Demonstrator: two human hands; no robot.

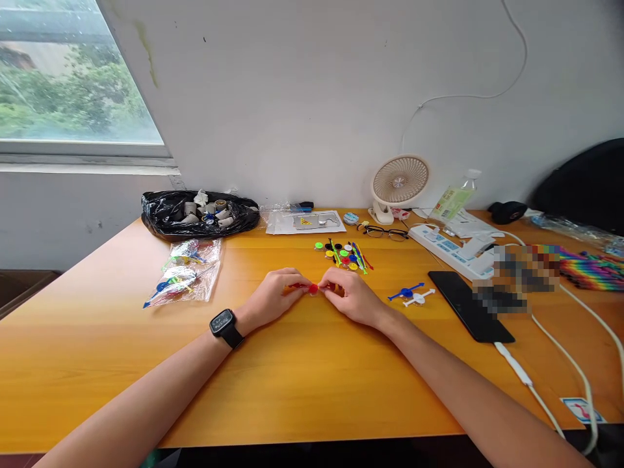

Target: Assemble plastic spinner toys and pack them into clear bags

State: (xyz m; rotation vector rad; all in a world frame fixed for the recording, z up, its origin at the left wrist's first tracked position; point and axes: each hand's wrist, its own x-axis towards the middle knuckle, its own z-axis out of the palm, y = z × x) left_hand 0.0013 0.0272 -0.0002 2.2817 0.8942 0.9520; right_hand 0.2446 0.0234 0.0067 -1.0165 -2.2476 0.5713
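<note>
Between my two hands, just above the table, is a small red plastic piece with a round middle. My left hand, below a wrist with a black watch, pinches its left side. The right side is pinched by my right hand, so the fingers cover most of the piece's ends. Right of my right hand lie a blue arrow-shaped piece and a white arrow-shaped piece, each with a round middle. Beyond my hands sits a pile of coloured discs and sticks.
A clear bag of coloured parts and a black plastic bag lie left. Behind stand a fan, glasses and a bottle. A power strip, a phone and white cables occupy the right.
</note>
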